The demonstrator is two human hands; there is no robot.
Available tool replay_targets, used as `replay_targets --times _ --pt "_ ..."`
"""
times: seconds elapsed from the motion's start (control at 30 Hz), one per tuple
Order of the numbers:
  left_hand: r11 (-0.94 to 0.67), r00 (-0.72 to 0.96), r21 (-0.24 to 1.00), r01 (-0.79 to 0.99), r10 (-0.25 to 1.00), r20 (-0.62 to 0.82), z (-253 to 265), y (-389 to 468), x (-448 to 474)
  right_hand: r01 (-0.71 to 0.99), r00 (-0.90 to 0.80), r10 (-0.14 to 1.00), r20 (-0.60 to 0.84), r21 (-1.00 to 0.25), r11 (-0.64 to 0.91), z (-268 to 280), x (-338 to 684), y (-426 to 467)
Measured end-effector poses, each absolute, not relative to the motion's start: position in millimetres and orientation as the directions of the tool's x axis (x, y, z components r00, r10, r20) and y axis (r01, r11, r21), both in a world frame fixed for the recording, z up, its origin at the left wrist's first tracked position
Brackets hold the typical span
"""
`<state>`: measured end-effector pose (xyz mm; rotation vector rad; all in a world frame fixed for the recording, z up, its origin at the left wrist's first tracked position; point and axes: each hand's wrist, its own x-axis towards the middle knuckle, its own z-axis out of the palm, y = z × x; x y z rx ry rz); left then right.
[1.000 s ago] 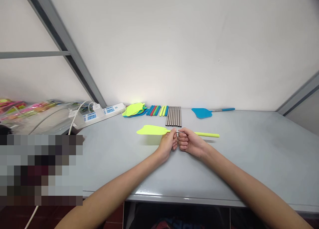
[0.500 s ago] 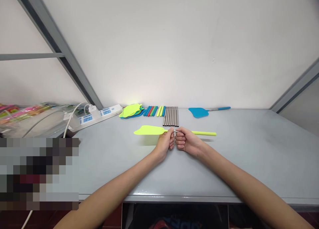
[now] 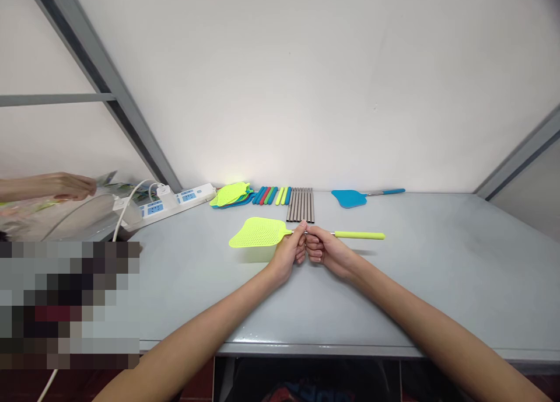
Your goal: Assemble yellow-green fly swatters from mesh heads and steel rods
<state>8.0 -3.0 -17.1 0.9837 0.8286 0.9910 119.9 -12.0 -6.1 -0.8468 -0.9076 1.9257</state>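
Observation:
Between my two hands, a yellow-green fly swatter is held level above the table. Its perforated head points left and its yellow-green grip sticks out to the right. My left hand is closed round the metal rod near the neck of the head. Close beside it, my right hand is closed on the rod just left of the grip. The fingers hide most of the rod. Beyond my hands lies a row of metal tubes, and left of them several coloured handle grips.
A pile of yellow-green and blue swatter heads lies at the back. A blue fly swatter rests at the back right. White power strips with cables run along the left. Another person's hand reaches over plastic packaging at far left.
The swatter head has turned so its perforated face shows, and the grip end has shifted slightly right. Another person's hand has come into view at far left.

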Motion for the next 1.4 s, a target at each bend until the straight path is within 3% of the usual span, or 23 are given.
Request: replay_targets --times 0.87,1.4 --pt "0.249 0.507 0.909 -0.334 0.861 -0.050 -12.5 -0.4 3.4 -0.438 -0.397 0.914 -0.084 -0.857 -0.269 -9.6 120.5 -10.2" --pt "0.141 0.375 0.944 -0.300 0.927 -0.019 -12.0 -5.3 5.7 -0.391 -0.406 0.912 -0.057 -0.892 -0.229 -6.8 115.7 -15.3"
